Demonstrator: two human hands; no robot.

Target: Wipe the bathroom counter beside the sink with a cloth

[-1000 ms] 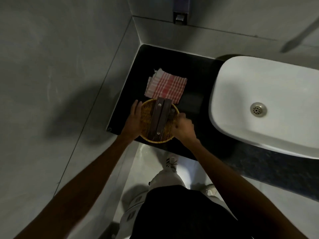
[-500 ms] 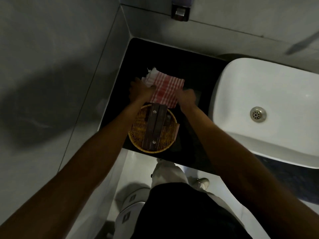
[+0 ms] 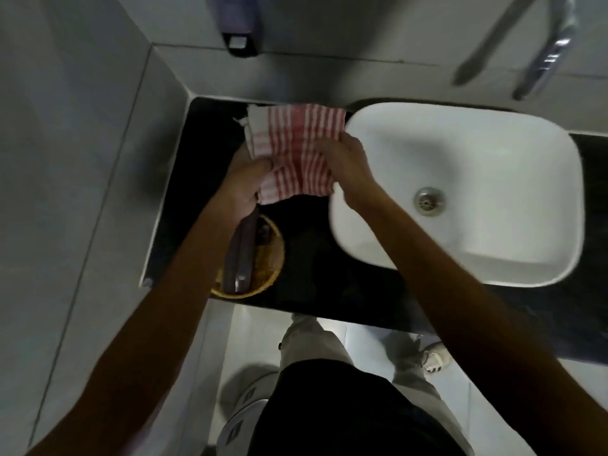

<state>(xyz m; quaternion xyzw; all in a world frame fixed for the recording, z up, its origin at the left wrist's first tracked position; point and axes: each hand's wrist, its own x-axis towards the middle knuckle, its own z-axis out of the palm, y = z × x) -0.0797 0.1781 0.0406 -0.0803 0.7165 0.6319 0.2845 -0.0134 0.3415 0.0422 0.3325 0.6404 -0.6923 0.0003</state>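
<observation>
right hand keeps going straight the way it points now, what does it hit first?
The right hand points up-left, toward the back wall, gripping the red-striped cloth. Going straight on, it would push through the cloth, then probably meet the back wall; height above the counter is unclear.

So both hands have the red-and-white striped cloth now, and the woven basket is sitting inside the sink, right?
Not quite. The head view shows the left hand and the right hand both gripping the red-and-white striped cloth, but the woven basket is not in the sink. It sits on the black counter beside the sink, near the front edge.
</observation>
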